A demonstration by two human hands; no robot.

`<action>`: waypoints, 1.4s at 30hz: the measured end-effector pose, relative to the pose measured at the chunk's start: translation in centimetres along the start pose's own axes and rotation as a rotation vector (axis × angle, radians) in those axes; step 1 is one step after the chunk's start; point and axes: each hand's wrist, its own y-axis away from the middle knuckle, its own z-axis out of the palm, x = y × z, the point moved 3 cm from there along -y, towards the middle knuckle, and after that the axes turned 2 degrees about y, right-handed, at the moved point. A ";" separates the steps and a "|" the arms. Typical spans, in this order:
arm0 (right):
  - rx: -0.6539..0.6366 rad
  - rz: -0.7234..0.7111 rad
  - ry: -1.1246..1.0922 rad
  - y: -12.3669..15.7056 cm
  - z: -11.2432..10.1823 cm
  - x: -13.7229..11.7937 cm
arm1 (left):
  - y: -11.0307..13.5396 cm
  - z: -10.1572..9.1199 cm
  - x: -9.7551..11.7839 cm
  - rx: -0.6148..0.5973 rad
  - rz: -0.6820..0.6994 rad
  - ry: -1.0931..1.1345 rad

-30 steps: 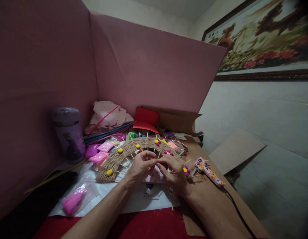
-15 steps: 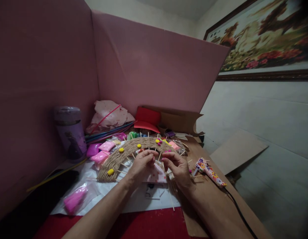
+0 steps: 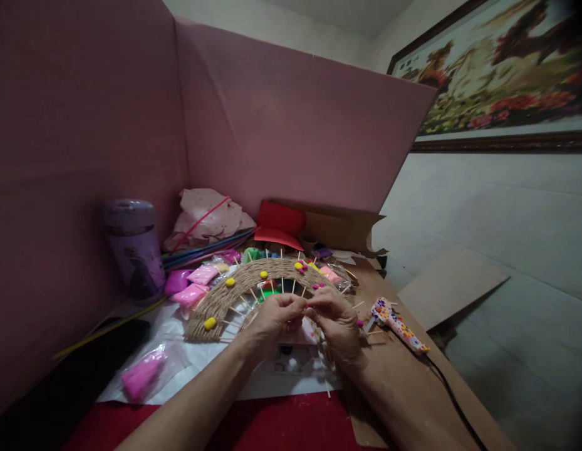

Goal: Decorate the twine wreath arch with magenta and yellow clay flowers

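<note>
Head view, centre of the frame: the left hand (image 3: 282,316) and right hand (image 3: 335,321) meet, grip pinched together on what looks like a tiny magenta clay lump (image 3: 306,306), though fingers hide most of it. Press too hard and it could squash; a slip could drop it among the thin pale wooden sticks (image 3: 282,285) of the tan twine arch (image 3: 246,274). At right, a straying forearm might knock the flower-patterned glue gun (image 3: 398,327).

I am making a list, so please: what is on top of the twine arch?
On the twine arch are yellow dots and magenta petals. The right hand covers part of its right side; anything there is hidden.
</note>
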 end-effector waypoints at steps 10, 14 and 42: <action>-0.089 0.017 0.194 0.6 0.0 0.2 | -0.4 -0.6 0.2 0.073 0.099 -0.119; -0.078 -0.014 0.231 0.7 0.0 -0.1 | -0.3 -0.3 0.1 0.047 0.086 -0.146; -0.057 -0.079 0.324 0.6 -0.3 -0.4 | -0.2 -0.4 0.2 0.047 0.086 -0.076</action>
